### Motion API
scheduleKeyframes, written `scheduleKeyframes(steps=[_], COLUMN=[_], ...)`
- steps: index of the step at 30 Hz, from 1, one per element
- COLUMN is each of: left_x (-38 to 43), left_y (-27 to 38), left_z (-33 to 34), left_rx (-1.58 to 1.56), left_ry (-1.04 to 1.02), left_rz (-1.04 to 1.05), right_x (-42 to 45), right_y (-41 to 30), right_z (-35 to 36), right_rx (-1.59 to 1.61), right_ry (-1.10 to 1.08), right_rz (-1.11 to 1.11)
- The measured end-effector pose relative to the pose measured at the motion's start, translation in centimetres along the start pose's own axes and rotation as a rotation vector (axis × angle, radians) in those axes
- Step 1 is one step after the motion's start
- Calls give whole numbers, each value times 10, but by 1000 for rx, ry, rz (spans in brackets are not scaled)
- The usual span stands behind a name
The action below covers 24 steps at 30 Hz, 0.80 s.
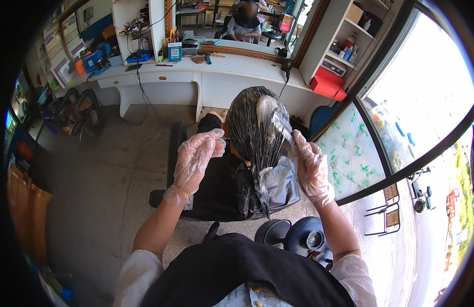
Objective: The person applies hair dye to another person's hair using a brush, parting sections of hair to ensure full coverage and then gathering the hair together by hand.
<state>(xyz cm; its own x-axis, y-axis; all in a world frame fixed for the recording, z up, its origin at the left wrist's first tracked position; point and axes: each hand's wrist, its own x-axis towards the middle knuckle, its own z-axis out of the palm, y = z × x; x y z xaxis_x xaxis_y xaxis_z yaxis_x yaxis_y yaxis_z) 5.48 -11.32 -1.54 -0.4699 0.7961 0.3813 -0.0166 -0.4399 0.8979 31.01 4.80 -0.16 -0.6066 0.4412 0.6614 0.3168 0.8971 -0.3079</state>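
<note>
A seated person's wet, dark hair (246, 119) hangs down the back of the head in combed strands streaked with pale cream. A thick patch of cream (266, 108) lies near the crown. My right hand (313, 167), in a clear plastic glove, grips a cream-coated hair-dye comb (283, 127) against the right side of the hair. Left of the head, my left hand (195, 159) is raised in a matching glove, its fingers curled together with nothing visible in them. A black salon cape (217, 192) covers the person's back and the chair.
Close by on the right stand a round black stool (304, 226) and a dark bowl (273, 232). A white counter (237, 69) under a framed mirror runs ahead, with a hair dryer (286, 66) at its right. Glass doors (352, 153) flank the right side.
</note>
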Motion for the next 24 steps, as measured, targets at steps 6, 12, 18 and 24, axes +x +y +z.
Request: scheduleKeyframes(steps=[6, 12, 18, 24], left_x=[61, 87, 90, 95], left_y=[-11, -20, -24, -20], left_z=[12, 35, 44, 52], left_rx=[306, 426, 577, 781], left_ry=[-31, 6, 100, 119], left_rz=[369, 537, 576, 667], right_x=[1, 38, 83, 121], right_y=[-30, -6, -6, 2], right_z=[8, -6, -30, -44], right_rx=[473, 234, -59, 55], right_ry=[-28, -15, -192, -385], right_rz=[386, 263, -25, 94])
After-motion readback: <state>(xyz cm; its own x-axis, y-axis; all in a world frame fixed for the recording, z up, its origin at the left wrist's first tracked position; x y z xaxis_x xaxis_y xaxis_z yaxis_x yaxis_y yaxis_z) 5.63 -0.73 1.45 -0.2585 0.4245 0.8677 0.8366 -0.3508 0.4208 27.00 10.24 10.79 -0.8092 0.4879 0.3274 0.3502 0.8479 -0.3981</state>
